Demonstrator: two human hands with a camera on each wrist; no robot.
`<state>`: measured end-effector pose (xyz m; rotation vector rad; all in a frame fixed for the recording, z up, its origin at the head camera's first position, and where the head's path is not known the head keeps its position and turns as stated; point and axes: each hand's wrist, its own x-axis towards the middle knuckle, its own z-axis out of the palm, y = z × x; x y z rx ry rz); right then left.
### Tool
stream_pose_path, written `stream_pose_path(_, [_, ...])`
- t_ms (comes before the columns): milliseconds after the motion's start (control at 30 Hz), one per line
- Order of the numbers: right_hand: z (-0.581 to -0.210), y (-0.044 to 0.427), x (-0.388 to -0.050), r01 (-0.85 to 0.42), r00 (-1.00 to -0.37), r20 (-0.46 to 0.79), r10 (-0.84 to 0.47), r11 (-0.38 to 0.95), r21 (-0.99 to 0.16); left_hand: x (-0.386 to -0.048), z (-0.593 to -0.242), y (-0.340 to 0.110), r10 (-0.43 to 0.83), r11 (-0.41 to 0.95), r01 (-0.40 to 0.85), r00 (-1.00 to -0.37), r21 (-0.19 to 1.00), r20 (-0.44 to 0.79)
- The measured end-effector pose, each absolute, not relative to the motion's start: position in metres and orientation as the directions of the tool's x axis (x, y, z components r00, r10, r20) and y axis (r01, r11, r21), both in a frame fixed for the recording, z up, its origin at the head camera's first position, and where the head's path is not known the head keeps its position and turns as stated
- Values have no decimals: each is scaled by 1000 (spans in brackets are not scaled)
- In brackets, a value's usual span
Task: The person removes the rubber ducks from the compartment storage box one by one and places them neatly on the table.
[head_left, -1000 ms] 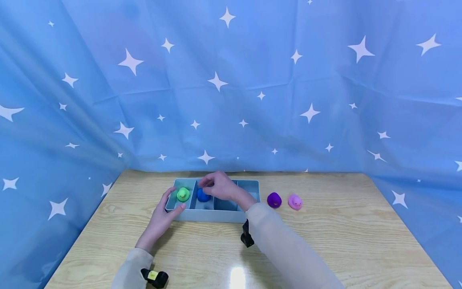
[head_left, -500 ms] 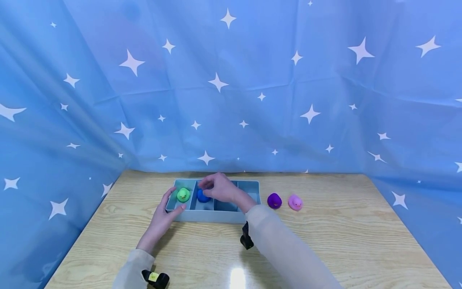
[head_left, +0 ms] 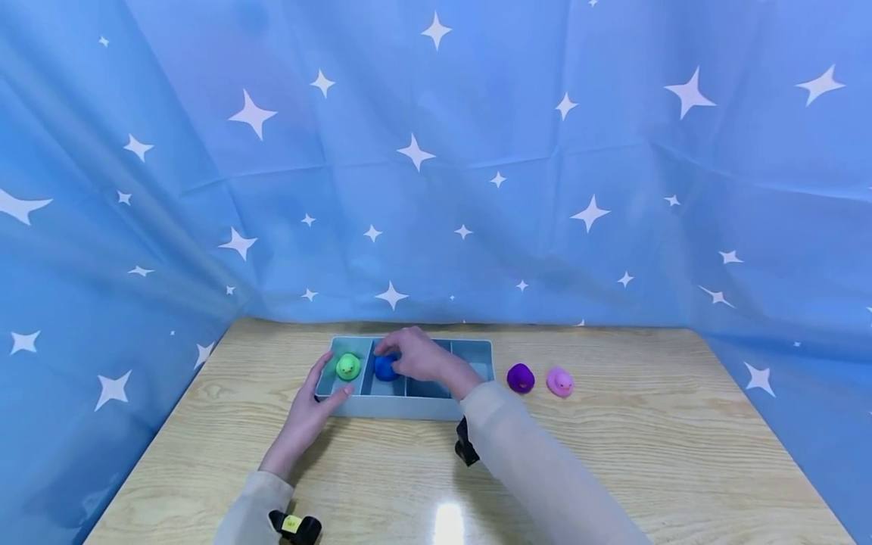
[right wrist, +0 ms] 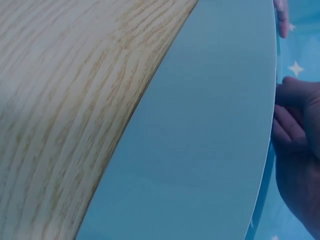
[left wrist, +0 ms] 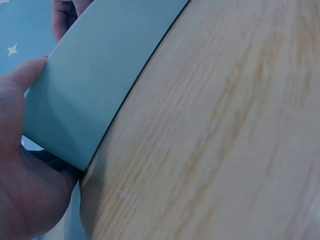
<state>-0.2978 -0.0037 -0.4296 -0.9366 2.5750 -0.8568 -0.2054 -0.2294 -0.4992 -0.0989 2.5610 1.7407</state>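
Note:
A light-blue divided box (head_left: 402, 409) stands near the table's back. My left hand (head_left: 303, 420) holds its left end, the thumb over the front rim and the fingers along the left side; the left wrist view shows this hand (left wrist: 30, 200) against the box's corner. In the leftmost compartment sits a green rubber duck (head_left: 348, 368). Over the second compartment, my right hand (head_left: 424, 356) pinches a blue rubber duck (head_left: 384, 371), partly hidden by the fingers. The right wrist view shows the right hand (right wrist: 302, 145) behind the box's front wall; the duck is hidden there.
Right of the box, a purple rubber duck (head_left: 521, 378) and a pink rubber duck (head_left: 560, 382) lie on the wooden table (head_left: 647, 454). A blue star-patterned curtain (head_left: 477, 257) hangs behind the table. Black wrist cameras sit below both hands.
My right hand's fingers have shifted slightly around the blue duck, which stays in the second compartment. The left hand stays on the box. The head view has shifted a little.

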Motion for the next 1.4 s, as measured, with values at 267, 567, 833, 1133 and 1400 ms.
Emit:
stream_pose_path(267, [-433, -2, -301, -581, -722, -34, -691, 633, -511, -206, -502, -230, -23, 356, -96, -995, 930, -94])
stream_pose_path(567, [-428, -5, -304, -628, -700, -47, -712, 646, -433, -207, -499, -230, -31, 337, -107, -994, 936, -102])
stream_pose_path(833, [-434, -9, -300, -630, -720, -10, -694, 659, -411, -206, -499, -230, -43, 333, -114, -993, 936, -106])
stream_pose_path(1133, [-438, -9, -302, -651, -704, 13, -710, 638, -411, -207, -499, -229, -36, 308, -93, -996, 947, -86])
stream_pose_path(1400, [-439, -8, -303, -676, -677, -30, -736, 636, -373, -207, -498, -229, -32, 300, -91, -996, 950, -85])
